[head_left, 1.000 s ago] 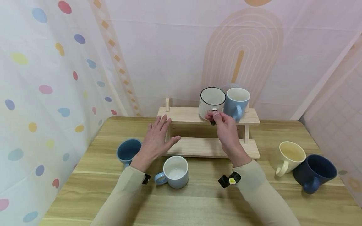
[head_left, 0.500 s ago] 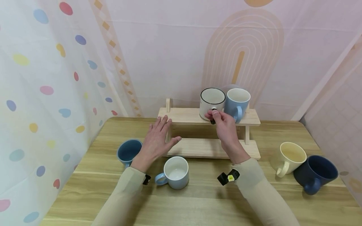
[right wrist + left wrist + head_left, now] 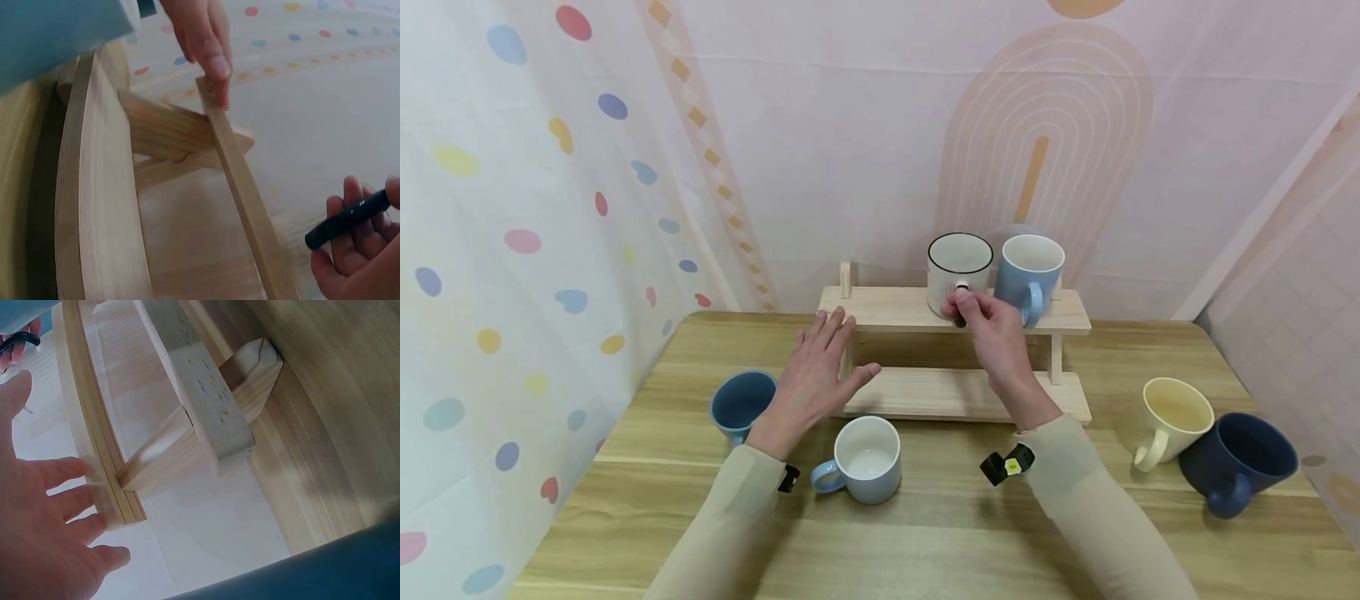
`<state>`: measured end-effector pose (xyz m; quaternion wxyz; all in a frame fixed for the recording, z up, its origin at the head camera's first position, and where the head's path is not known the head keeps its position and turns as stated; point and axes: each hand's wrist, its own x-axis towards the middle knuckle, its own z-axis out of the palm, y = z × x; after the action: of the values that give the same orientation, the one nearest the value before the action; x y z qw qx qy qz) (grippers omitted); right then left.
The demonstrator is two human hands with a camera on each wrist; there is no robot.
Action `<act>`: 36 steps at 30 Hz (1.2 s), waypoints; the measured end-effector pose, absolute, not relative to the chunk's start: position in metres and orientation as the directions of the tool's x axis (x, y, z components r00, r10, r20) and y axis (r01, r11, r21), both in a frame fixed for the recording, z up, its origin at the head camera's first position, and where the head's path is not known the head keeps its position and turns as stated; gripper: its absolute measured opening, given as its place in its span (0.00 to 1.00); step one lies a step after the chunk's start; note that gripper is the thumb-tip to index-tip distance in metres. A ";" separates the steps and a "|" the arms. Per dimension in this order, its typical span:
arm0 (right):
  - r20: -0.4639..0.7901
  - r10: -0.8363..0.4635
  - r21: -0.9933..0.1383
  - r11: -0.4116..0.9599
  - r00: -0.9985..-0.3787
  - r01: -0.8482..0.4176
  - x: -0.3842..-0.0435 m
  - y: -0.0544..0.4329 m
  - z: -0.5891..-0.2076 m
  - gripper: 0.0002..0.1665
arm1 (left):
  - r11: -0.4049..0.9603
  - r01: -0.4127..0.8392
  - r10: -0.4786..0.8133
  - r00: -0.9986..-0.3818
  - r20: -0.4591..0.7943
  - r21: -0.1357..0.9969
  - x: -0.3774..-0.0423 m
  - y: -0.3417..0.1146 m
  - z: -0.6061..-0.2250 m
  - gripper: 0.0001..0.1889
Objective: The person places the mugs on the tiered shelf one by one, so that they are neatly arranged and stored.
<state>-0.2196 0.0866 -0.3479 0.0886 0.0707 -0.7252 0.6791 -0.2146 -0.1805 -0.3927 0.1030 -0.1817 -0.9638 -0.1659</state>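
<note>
A white mug with a black rim (image 3: 959, 254) stands on the upper board of a two-tier wooden shelf (image 3: 887, 307). My right hand (image 3: 1003, 342) pinches its dark handle (image 3: 344, 220) between thumb and fingers. Just to the right, with a narrow gap between, is a light blue mug (image 3: 1028, 271), white inside. My left hand (image 3: 812, 375) rests its straight fingers on the left end of the upper board; in the left wrist view those fingers (image 3: 69, 503) touch the board's edge.
Before the shelf stands a pale blue mug (image 3: 867, 467), white inside. A teal mug (image 3: 741, 404) is partly hidden behind my left wrist. At the right stand a cream mug (image 3: 1172, 417) and a navy mug (image 3: 1232, 467). Patterned cloth (image 3: 820, 167) hangs behind the wooden table (image 3: 917, 542).
The black-rimmed mug has shifted slightly left along the upper board with my right hand, leaving a gap to the light blue mug. My left hand has stayed in place.
</note>
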 end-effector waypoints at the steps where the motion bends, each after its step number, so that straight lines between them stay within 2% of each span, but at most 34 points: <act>1: 0.231 0.009 -0.970 0.077 -0.973 -0.230 -0.220 0.088 -0.348 0.24 | 0.879 0.385 0.317 -0.913 0.258 0.281 -0.214 -0.180 -0.393 0.46; 11: 0.231 -0.109 -0.953 0.173 -0.967 -0.248 -0.221 0.100 -0.348 0.20 | 0.879 0.382 0.313 -0.914 0.256 0.288 -0.214 -0.181 -0.393 0.46; 32: 0.234 -0.088 -0.947 0.206 -0.968 -0.248 -0.230 0.093 -0.351 0.22 | 0.881 0.368 0.306 -0.922 0.235 0.296 -0.213 -0.184 -0.392 0.47; 36: 0.225 -0.086 -0.941 0.238 -0.971 -0.239 -0.221 0.097 -0.353 0.27 | 0.873 0.376 0.305 -0.918 0.254 0.309 -0.204 -0.183 -0.392 0.45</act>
<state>-0.2213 0.0973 -0.3534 0.0629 0.1038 -0.7844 0.6083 -0.2044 -0.1834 -0.3918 0.0990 -0.1769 -0.9628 -0.1788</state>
